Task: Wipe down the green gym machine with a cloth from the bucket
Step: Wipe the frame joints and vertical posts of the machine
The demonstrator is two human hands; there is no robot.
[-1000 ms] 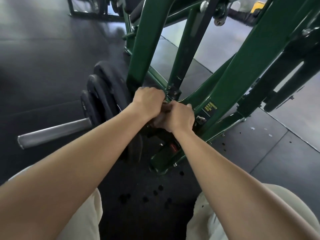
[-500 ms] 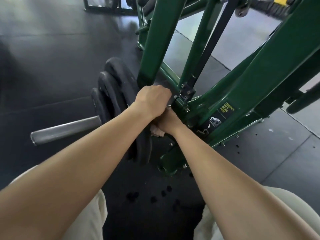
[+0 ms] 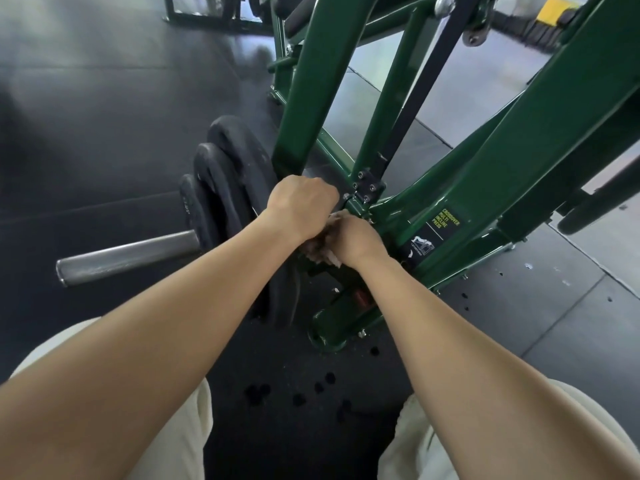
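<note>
— So, cloth location?
— Pale cloth [image 3: 325, 245] is bunched at the low joint of the green gym machine [image 3: 491, 174], where the uprights meet the sloping beam. Only a crumpled bit shows, between the two hands and under the right wrist.
— Hands?
— Right hand [image 3: 356, 239] is curled round the cloth and holds it against the frame, just left of the black label [image 3: 438, 230] with yellow lettering. Left hand [image 3: 301, 202] sits just above it, fisted, knuckles up, touching the cloth's upper edge. Its fingertips are hidden, so I can't tell what it grips.
— Around the joint?
— Bolted black bracket [image 3: 369, 187] is just right of the left hand, and a black strap [image 3: 426, 81] runs up from it. Three black weight plates [image 3: 225, 181] stand on edge just left of the hands, on a bare steel sleeve [image 3: 128, 254] that points left. The frame's green foot [image 3: 329, 329] rests on the floor below the hands.
— Floor?
— Dark rubber floor [image 3: 104, 133], seams visible on the right. Dark round spots [image 3: 294, 393] lie near the foot, between the person's knees. Pale trousers [image 3: 408, 445] are at the bottom edge. Something yellow [image 3: 554, 8] is at top right, too blurred to identify.
</note>
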